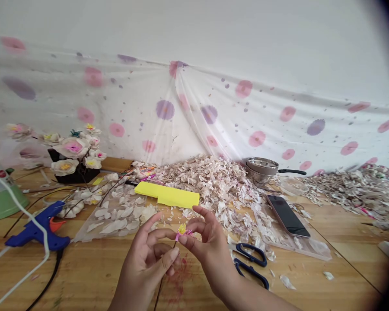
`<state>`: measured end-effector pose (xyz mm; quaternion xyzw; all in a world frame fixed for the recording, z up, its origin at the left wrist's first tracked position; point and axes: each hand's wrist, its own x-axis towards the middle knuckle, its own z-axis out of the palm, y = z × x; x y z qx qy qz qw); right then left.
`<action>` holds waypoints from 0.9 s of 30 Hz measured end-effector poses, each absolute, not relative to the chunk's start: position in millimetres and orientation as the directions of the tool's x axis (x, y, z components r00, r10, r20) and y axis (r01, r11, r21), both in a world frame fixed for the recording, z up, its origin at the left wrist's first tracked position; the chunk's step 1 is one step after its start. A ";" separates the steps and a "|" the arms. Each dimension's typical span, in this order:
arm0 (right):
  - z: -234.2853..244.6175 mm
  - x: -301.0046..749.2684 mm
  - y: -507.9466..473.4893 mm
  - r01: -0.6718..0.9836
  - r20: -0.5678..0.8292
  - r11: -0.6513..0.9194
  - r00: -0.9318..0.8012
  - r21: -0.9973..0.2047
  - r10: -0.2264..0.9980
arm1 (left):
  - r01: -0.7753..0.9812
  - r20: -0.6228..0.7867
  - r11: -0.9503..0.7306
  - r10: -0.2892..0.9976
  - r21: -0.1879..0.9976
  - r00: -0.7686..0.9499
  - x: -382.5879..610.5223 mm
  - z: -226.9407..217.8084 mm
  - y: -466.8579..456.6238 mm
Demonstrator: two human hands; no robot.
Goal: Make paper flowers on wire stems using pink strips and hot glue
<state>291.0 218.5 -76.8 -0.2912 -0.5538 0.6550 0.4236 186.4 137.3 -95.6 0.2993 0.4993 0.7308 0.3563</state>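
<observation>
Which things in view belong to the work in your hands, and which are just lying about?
Part of the work, it seems:
left hand and right hand, both at a small pink-and-yellow flower centre; blue hot glue gun; cut petals; yellow foam sheet; blue-handled scissors

Just lying about:
smartphone; steel bowls

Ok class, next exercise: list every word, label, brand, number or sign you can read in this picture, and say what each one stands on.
No text is legible. The small red label on the green-and-white container is too blurred to read; the blue hot glue gun shows no readable marking.
</observation>
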 end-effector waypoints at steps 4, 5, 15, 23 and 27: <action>-83.6 288.4 220.3 -0.236 0.116 0.003 -0.462 -0.972 0.879 | -0.060 0.123 -0.208 0.760 0.976 -0.638 186.2 -94.2 135.0; -85.3 287.7 221.0 -0.245 0.123 0.007 -0.462 -0.970 0.878 | -0.034 0.127 -0.192 0.759 0.981 -0.638 185.4 -94.9 135.1; -91.4 285.8 222.4 -0.261 0.175 0.056 -0.458 -0.964 0.872 | -0.062 0.099 -0.173 0.781 0.983 -0.616 179.0 -99.1 138.3; -95.1 286.3 224.5 -0.211 0.236 0.153 -0.454 -0.965 0.859 | -0.200 0.025 -0.184 0.792 0.962 -0.610 178.5 -99.5 140.2; -94.4 287.8 224.1 -0.180 0.261 0.200 -0.452 -0.963 0.853 | -0.261 -0.007 -0.184 0.805 0.948 -0.593 178.9 -97.9 141.5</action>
